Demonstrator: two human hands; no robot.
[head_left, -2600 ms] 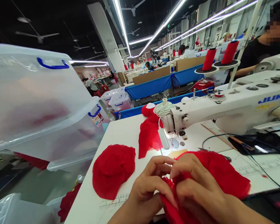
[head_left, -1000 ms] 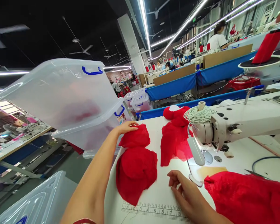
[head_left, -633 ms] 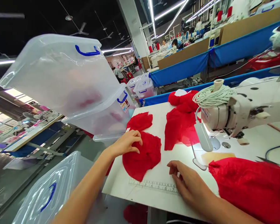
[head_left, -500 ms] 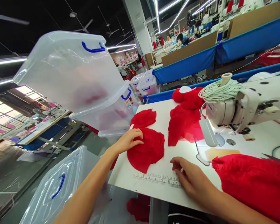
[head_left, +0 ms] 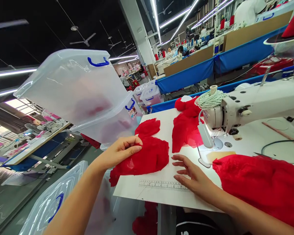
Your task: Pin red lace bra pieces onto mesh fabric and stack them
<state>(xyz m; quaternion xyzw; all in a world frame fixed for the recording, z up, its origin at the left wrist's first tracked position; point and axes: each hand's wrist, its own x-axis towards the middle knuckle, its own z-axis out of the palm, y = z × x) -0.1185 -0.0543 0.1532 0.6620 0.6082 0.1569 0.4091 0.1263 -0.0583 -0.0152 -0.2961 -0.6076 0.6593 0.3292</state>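
Note:
Between thumb and fingers, my left hand (head_left: pixel 123 150) pinches the upper left edge of a red fabric piece (head_left: pixel 149 156). That piece hangs partly over the table's left edge. My right hand (head_left: pixel 188 173) has its fingers apart and holds nothing, just right of the fabric and over the printed ruler (head_left: pixel 161 186). A smaller red piece (head_left: pixel 148 127) lies behind the held one. More red fabric (head_left: pixel 185 130) is heaped beside the sewing machine (head_left: pixel 218 114). At the right, a large red fabric piece (head_left: pixel 257 186) spreads over the table and my right forearm.
Stacked translucent bins (head_left: pixel 71 85) stand beyond the table's left edge. Another lidded bin (head_left: pixel 56 195) is low at the left. A grey lever (head_left: pixel 205 135) hangs by the machine head. Red fabric (head_left: pixel 145 220) lies below the table front. People work in the background.
My left hand has closed on the red fabric and lifted its edge leftward. My right hand has shifted slightly left, its fingers spreading. The view has turned a little to the right.

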